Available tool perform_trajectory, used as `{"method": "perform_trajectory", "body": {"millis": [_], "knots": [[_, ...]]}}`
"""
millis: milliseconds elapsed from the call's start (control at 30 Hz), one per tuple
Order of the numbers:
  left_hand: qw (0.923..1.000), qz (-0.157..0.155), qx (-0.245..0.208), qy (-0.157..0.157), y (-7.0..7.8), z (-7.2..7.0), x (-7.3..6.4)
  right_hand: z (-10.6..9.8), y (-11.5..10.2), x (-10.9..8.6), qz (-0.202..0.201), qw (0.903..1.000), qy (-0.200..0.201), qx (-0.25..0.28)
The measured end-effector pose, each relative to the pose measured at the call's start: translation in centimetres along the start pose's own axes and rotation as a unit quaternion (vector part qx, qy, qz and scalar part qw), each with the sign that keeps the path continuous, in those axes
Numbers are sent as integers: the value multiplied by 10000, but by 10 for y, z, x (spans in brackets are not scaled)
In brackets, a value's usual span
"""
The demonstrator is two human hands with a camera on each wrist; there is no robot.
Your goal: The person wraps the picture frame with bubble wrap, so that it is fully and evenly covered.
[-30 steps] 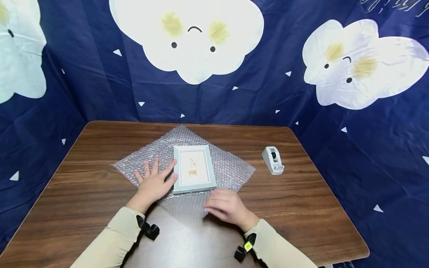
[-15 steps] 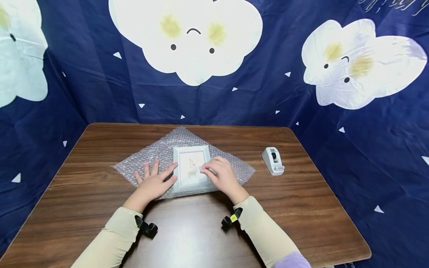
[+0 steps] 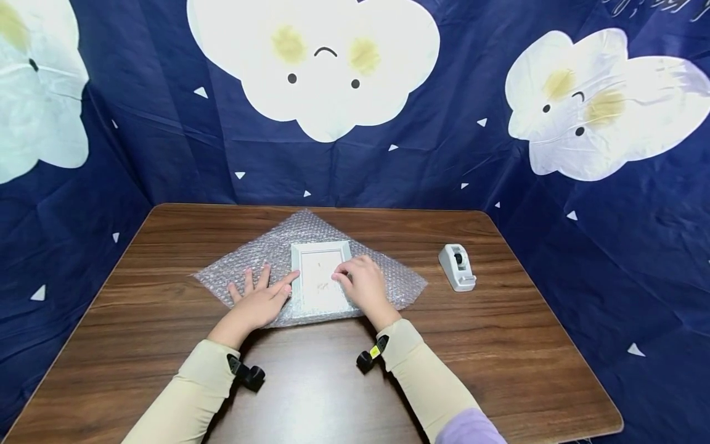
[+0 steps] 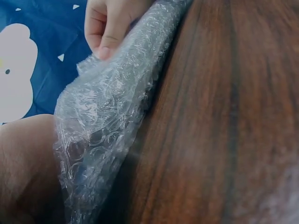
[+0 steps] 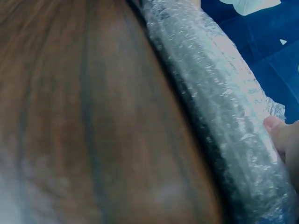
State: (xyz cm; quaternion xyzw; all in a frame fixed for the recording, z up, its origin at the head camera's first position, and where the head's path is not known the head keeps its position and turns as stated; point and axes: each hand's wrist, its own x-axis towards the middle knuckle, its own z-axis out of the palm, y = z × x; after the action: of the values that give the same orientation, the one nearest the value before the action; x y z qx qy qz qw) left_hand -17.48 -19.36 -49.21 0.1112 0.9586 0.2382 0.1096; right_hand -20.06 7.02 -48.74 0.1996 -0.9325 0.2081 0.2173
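Note:
A pale blue picture frame (image 3: 296,290) lies on a sheet of bubble wrap (image 3: 304,225) set cornerwise on the table. The near corner of the wrap is folded up over the picture, blurring its print. My right hand (image 3: 363,283) pinches that corner between thumb and fingers above the picture's right side. In the right wrist view its thumb (image 5: 273,122) presses the folded bubble wrap (image 5: 215,93). My left hand (image 3: 257,302) lies with fingers spread on the wrap, its forefinger and thumb at the frame's left edge. Bubble wrap (image 4: 107,102) partly covers it in the left wrist view.
A white tape dispenser (image 3: 457,267) stands on the right side of the wooden table (image 3: 499,345). Behind the table's far edge hangs a dark blue cloth (image 3: 355,166) with clouds. A black wrist camera is strapped to each sleeve.
My right hand has lifted the near corner of the bubble wrap and brought it up and over the picture frame. The left hand has stayed at the frame's left edge.

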Motion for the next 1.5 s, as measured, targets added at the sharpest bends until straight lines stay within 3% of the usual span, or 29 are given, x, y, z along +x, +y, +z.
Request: {"method": "perform_trajectory", "body": {"millis": [200,600,1133,1500], "knots": [[9999,31,-110,-29,0,-2,-1,5,-1,-1,253,9994,-232,-90],[9996,-3,-275,-41,1,-6,-2,9,-1,0,286,9987,-404,-112],[10000,54,-49,34,4,-6,-4,12,-3,0,450,9963,-641,-357],[9998,8,20,195,8,-5,-3,12,-2,3,967,9899,-1020,182]]}}
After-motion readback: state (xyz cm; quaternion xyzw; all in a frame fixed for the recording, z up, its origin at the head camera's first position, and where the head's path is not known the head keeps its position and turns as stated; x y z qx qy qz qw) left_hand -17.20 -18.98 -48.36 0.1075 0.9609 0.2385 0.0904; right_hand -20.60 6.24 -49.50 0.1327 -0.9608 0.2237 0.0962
